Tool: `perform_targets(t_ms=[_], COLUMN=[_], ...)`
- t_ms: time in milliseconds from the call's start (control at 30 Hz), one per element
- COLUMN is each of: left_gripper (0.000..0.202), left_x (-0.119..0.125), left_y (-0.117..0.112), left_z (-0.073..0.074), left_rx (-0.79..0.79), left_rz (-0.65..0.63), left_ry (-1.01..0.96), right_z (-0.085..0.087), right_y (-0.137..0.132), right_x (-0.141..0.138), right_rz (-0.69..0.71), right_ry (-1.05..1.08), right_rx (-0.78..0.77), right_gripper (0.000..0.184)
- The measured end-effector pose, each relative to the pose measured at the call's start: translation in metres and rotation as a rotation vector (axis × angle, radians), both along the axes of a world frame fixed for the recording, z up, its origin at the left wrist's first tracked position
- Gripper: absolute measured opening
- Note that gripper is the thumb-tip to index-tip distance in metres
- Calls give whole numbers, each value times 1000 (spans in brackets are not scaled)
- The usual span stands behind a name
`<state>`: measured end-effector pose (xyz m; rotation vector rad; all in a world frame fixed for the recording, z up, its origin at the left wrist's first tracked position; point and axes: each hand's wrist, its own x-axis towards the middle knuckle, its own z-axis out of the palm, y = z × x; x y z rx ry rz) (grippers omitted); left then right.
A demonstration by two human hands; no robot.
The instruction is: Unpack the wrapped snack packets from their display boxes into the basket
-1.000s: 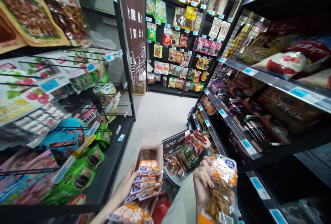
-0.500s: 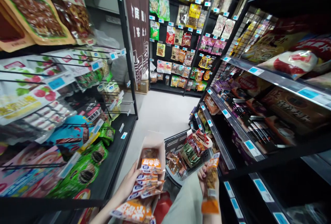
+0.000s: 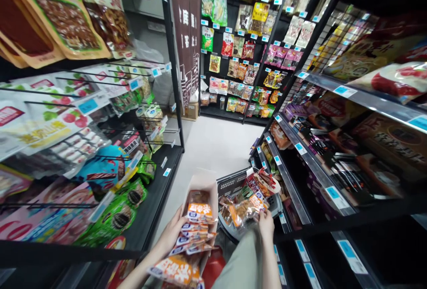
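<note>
My left hand [image 3: 173, 232] is closed around the side of an open carton [image 3: 203, 184]. Orange-and-white snack packets [image 3: 199, 211] with see-through windows fill it in a stack, and those at the near end slant outward. In my right hand [image 3: 266, 223], by one end, is a similar orange snack packet [image 3: 246, 209]. It lies over a grey shopping basket [image 3: 230, 185] on the floor, above or against the goods inside; contact cannot be made out. Red and green snack packs [image 3: 262, 182] fill the basket's far right part.
On the left, a rack [image 3: 167, 191] carries hanging snack bags, including green bags [image 3: 123, 220]. Shelves with price tags [image 3: 336, 197] rise close on the right. Pale floor [image 3: 216, 146] leads to a back wall of hanging packets [image 3: 245, 48]. My knee [image 3: 242, 258] is beside the basket.
My right hand has swung the snack packet from beside my knee up and left over the basket. The packet went from upright to lying sideways. My left hand still holds the carton.
</note>
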<state>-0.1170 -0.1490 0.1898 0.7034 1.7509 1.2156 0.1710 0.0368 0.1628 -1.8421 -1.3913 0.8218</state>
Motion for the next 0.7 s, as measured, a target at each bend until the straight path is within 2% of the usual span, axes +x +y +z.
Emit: perform_targets(t_ms=[67,133,267,367,467,633,700], left_gripper=[67,65,60,59,57,68,75], left_x=[0,1,4,5,5,6,7], left_y=[-1,-1,-1,-1,-1,-1,0], left_z=[1,3,9,9,6,4,5], left_rx=[6,16,19,28,24,5,-3], left_rz=[-4,-7,-7,-11,2,11,22], left_ry=[20,24,11,-6,-1,5,25], right_z=[6,20,63,90,102,104,105], right_y=[5,-1,-43,-73,-84,-76,-72], right_x=[-16,-31,-63,-84,-98,-104,-107], right_rz=[99,259,677,902,991,1053,1088], right_ry=[-24,-11,44,-46,-190,-372,-437], right_rx=[17,60,229,366,335,311,330], right_gripper=[39,42,24,17,29,51,50])
